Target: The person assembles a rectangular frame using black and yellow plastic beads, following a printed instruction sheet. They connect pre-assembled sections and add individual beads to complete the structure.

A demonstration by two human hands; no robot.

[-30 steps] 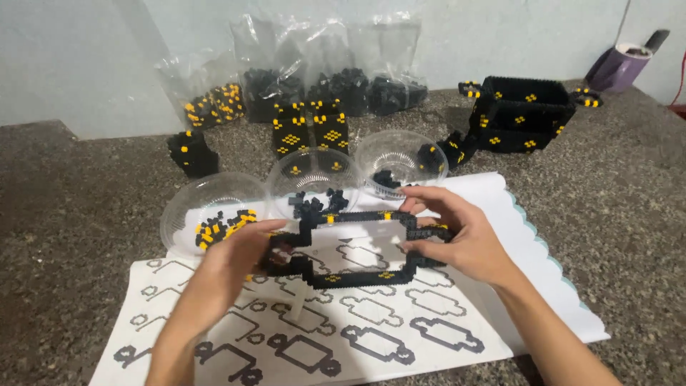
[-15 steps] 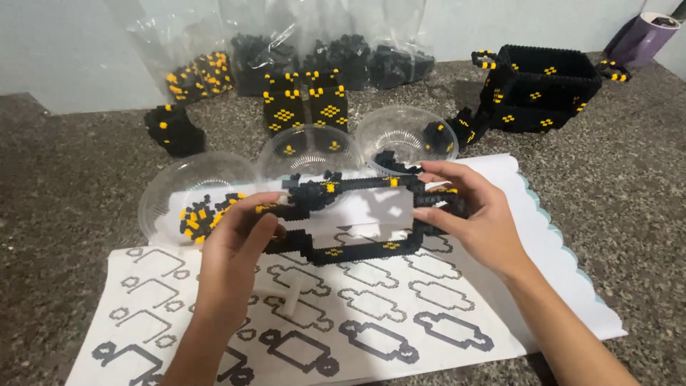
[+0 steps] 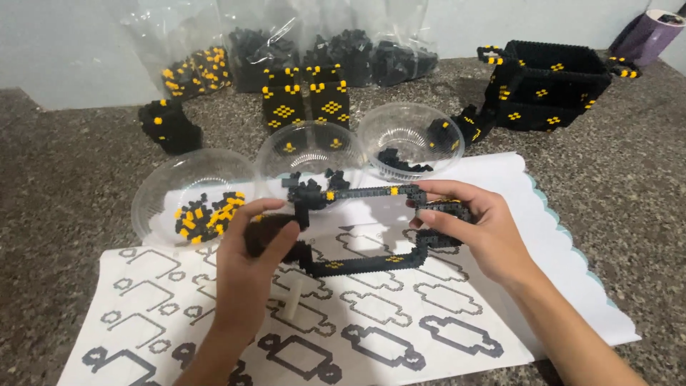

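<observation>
— Status of the fingers?
— My left hand (image 3: 246, 268) and right hand (image 3: 471, 232) are each gripping an end of the black brick frame (image 3: 364, 229).
— Location?
— It is hovering above the printed sheet (image 3: 457, 336), near the clear bowls (image 3: 193, 193).

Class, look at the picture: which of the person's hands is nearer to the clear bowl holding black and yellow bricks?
Left. The left hand is just below and right of that bowl; the right hand is far to its right.
</observation>
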